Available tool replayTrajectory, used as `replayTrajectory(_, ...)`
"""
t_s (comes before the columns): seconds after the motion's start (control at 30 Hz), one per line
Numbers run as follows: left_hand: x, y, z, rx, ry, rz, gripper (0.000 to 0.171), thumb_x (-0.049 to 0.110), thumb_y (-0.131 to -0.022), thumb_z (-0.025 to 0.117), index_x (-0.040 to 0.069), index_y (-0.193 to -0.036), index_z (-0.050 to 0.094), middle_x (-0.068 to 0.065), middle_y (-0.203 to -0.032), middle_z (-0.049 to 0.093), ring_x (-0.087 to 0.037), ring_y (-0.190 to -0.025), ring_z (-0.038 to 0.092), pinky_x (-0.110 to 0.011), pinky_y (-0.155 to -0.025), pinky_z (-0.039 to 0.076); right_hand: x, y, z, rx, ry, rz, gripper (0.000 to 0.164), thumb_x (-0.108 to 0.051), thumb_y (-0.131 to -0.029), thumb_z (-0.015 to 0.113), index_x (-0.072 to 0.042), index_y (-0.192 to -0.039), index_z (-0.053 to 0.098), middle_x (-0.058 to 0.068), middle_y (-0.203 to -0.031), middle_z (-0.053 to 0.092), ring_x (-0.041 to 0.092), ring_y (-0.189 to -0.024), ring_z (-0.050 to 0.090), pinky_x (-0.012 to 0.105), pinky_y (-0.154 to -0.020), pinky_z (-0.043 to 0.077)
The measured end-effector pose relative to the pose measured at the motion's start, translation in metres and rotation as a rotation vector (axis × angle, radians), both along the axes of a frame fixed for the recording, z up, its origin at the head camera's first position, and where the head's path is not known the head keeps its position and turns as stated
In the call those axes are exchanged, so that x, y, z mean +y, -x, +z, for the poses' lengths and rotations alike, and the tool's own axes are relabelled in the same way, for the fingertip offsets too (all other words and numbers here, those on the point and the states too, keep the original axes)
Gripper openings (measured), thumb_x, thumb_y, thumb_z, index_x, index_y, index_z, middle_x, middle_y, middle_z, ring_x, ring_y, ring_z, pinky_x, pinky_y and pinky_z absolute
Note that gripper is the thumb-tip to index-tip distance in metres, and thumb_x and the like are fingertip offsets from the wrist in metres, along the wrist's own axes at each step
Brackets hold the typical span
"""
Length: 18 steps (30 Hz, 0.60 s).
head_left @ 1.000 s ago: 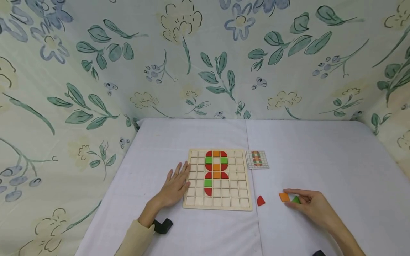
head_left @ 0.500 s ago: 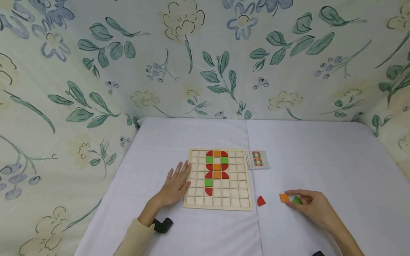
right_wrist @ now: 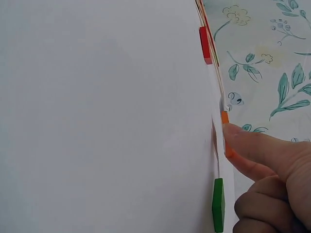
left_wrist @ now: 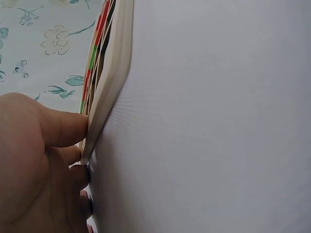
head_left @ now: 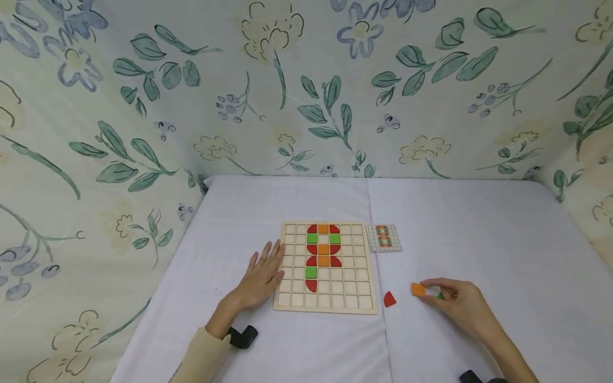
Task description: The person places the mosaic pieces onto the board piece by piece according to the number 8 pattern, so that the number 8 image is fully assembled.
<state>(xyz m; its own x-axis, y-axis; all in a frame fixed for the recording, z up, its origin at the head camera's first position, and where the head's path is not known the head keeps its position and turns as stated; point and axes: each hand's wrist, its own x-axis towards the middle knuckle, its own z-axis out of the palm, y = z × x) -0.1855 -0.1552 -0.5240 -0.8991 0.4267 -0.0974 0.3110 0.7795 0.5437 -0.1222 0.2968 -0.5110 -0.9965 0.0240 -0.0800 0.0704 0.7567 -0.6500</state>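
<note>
My right hand (head_left: 462, 306) pinches an orange square tile (head_left: 418, 289) between thumb and forefinger. The right wrist view shows the tile (right_wrist: 225, 118) at the fingertips, with the other fingers curled in. A green tile (right_wrist: 219, 205) lies on the cloth near that hand, mostly covered by the fingers in the head view. Left of the orange tile is a red quarter-round tile (head_left: 389, 299). My left hand (head_left: 258, 279) lies with straight fingers against the left edge of a wooden grid board (head_left: 356, 289). Red, orange and green tiles sit in the board's squares.
A small pattern card (head_left: 394, 242) lies at the board's upper right. White cloth (head_left: 503, 229) covers the table, and a flowered cloth (head_left: 297, 80) hangs behind it. Black wrist gear (head_left: 244, 337) shows beside the left forearm.
My right hand has moved slightly left and away from me, bringing the orange tile with it. The green tile is now more hidden behind the fingers. My left hand stays in place.
</note>
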Motion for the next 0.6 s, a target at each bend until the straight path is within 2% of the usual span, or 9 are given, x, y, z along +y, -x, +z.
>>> replayTrajectory(0.13, 0.001, 0.001, 0.001, 0.001, -0.014, 0.0, 0.064, 0.025, -0.111, 0.041, 0.004, -0.166, 0.014, -0.014, -0.175, 0.009, -0.039, -0.163, -0.001, -0.065, -0.128, -0.001, -0.005, 0.002, 0.002, 0.017, -0.001, -0.001, 0.028, -0.014, -0.083, 0.086, -0.006, -0.109, 0.08, -0.007, -0.058, 0.033, 0.003, -0.052, 0.027, 0.02, -0.047, 0.027)
replayTrajectory(0.37, 0.001, 0.001, -0.003, -0.011, -0.027, 0.007, 0.064, 0.024, -0.111, 0.04, 0.006, -0.166, 0.013, -0.013, -0.176, 0.007, -0.038, -0.163, -0.003, -0.063, -0.128, -0.004, -0.018, 0.008, 0.01, -0.009, 0.048, 0.01, 0.031, -0.021, -0.081, 0.089, -0.009, -0.109, 0.081, -0.006, -0.059, 0.029, 0.004, -0.054, 0.025, 0.022, -0.047, 0.024)
replayTrajectory(0.6, 0.001, 0.001, 0.001, -0.021, 0.025, 0.005, 0.064, 0.025, -0.112, 0.04, 0.007, -0.166, 0.01, -0.011, -0.176, 0.005, -0.036, -0.163, -0.004, -0.063, -0.129, -0.001, -0.033, 0.012, 0.014, -0.029, 0.126, 0.065, 0.032, -0.023, -0.08, 0.09, -0.01, -0.108, 0.081, -0.007, -0.058, 0.027, 0.003, -0.052, 0.023, 0.02, -0.047, 0.022)
